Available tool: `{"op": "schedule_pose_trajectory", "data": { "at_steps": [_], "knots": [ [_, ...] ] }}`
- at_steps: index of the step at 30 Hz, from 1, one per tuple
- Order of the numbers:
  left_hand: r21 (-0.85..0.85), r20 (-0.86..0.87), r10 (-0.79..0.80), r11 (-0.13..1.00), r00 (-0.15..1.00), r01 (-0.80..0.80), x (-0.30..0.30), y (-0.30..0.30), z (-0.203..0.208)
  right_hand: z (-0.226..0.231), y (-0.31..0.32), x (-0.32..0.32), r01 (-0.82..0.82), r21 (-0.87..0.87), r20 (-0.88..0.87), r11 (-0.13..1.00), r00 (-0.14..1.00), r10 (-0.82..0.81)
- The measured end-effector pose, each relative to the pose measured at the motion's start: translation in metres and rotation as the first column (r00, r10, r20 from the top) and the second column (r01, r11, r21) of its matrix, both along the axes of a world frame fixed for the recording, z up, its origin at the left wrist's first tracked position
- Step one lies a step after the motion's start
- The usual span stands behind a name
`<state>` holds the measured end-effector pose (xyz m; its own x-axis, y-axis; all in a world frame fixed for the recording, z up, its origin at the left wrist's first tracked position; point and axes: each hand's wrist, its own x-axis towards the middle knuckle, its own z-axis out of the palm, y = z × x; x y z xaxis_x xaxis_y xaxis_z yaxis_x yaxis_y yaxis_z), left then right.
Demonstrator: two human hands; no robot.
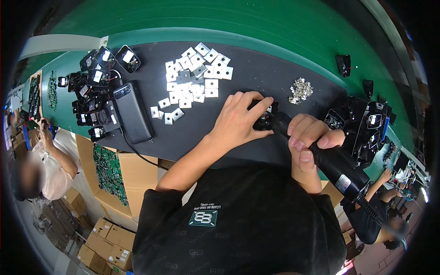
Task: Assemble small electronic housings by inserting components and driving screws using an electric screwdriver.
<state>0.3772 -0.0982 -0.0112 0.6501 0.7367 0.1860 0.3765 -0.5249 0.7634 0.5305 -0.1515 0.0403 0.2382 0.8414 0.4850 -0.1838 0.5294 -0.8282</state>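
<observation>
My left hand is closed around a small black housing on the dark mat, its fingers over the top and thumb on the near side. My right hand grips a black electric screwdriver, tilted with its front end toward the housing. The bit's tip is hidden, so I cannot tell whether it touches. Beyond my left hand lie many pale square plates with dark centre holes, some overlapping. A heap of small silvery screws sits beyond the screwdriver.
Black housings crowd the left and right table ends. A black power bank with a cable lies left on the mat. An open carton holds green circuit boards. People work at both sides.
</observation>
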Motion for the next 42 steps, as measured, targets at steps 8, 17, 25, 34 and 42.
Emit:
{"op": "schedule_pose_trajectory", "data": {
  "at_steps": [8,17,25,34,42],
  "knots": [
    [0.007,0.005,-0.001,1.0,1.0,0.001,-0.001,-0.001,0.001,0.0,0.004,0.002,-0.1,0.065,0.07,0.993,0.993,0.095],
    [0.027,-0.017,-0.022,0.999,1.0,0.022,-0.001,-0.003,0.0,0.022,-0.012,0.024,0.115,0.133,-0.092,0.984,0.99,-0.104],
    [0.063,-0.015,-0.01,0.998,1.0,0.011,0.001,-0.002,0.001,-0.01,-0.016,0.063,0.515,0.043,-0.077,0.856,0.856,-0.511],
    [0.058,-0.02,-0.009,0.998,1.0,0.011,0.002,-0.001,0.004,-0.017,-0.004,0.064,0.534,0.02,-0.094,0.845,0.843,-0.53],
    [0.044,-0.004,-0.028,0.999,1.0,0.028,0.0,0.0,0.004,-0.015,-0.006,0.066,0.519,0.028,-0.111,0.855,0.851,-0.513]
  ]
}}
